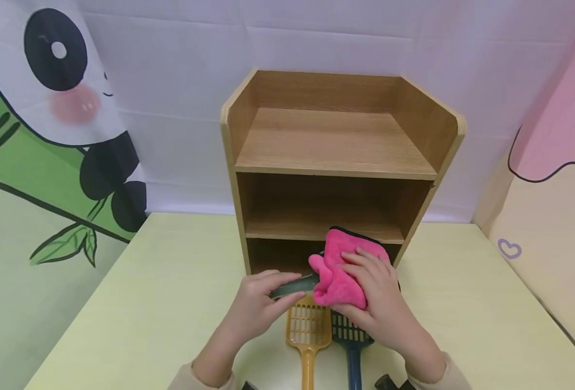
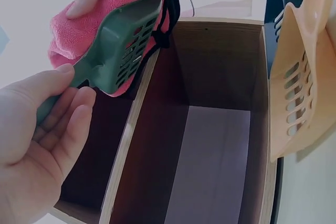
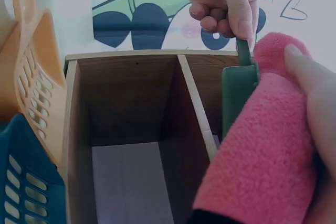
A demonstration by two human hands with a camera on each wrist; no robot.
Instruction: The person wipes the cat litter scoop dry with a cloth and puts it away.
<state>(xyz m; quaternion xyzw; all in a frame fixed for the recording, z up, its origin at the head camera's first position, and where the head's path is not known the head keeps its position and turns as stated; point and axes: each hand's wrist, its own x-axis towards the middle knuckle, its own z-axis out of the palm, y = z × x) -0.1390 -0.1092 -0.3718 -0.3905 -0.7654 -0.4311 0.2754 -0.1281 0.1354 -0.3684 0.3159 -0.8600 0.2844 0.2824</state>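
Observation:
My left hand grips the handle of a green slotted litter scoop, with the thumb on one side and curled fingers on the other. A pink cloth with a black edge lies over the scoop's head. My right hand holds that cloth against the scoop, its fingers across the top and its thumb at the lower edge. In the head view the cloth hides most of the scoop's head; the left wrist view shows its slots.
Just below the hands, an orange-yellow litter scoop and a dark blue one lie side by side on the pale table. Behind the hands stands a wooden shelf unit. A white cloth backdrop hangs behind it.

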